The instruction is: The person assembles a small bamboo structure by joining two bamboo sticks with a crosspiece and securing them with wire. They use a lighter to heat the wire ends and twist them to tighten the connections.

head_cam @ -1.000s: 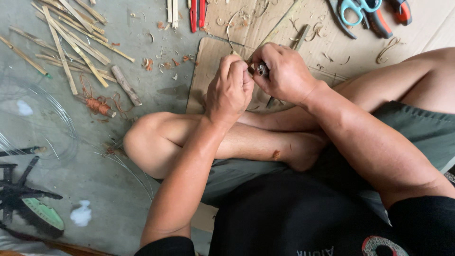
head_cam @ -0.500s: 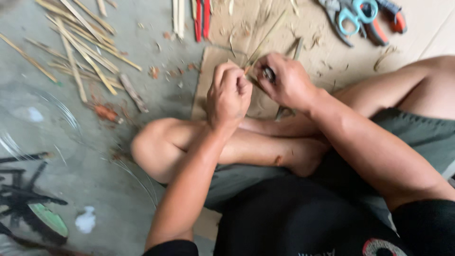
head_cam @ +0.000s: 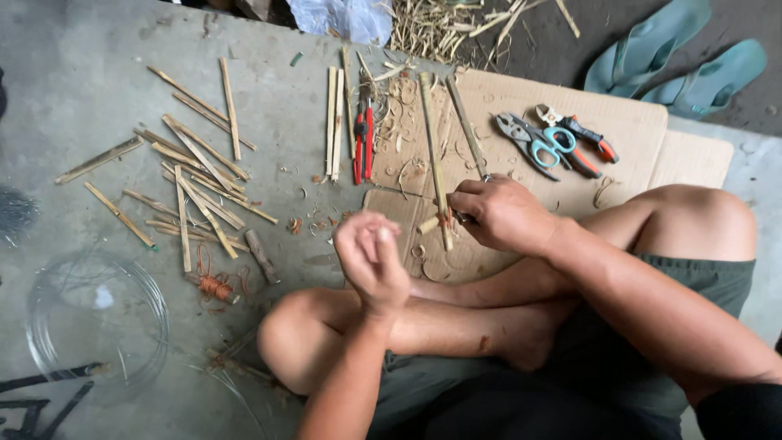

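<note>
stick (head_cam: pixel 435 147) laid on cardboard (head_cam: pixel 643 130), lower end pinned by right hand (head_cam: pixel 501 213), fingers closed on it with small tool | left hand (head_cam: pixel 371 257) raised beside cardboard, fingers curled, empty | shavings on cardboard: carving judged partly done | cut sticks (head_cam: pixel 191 175) piled left of cardboard

Soft, even daylight, faint shadows, no glare; the raised left hand (head_cam: pixel 371 259) is slightly motion-blurred, wide-angle edges bend mildly

flattened tan cardboard sheet (head_cam: pixel 635 130) lay on the floor top right, possibly an opened-out box; crumpled blue-white plastic bag (head_cam: pixel 342 16) sat at top edge; no labels, signs, screens
</note>
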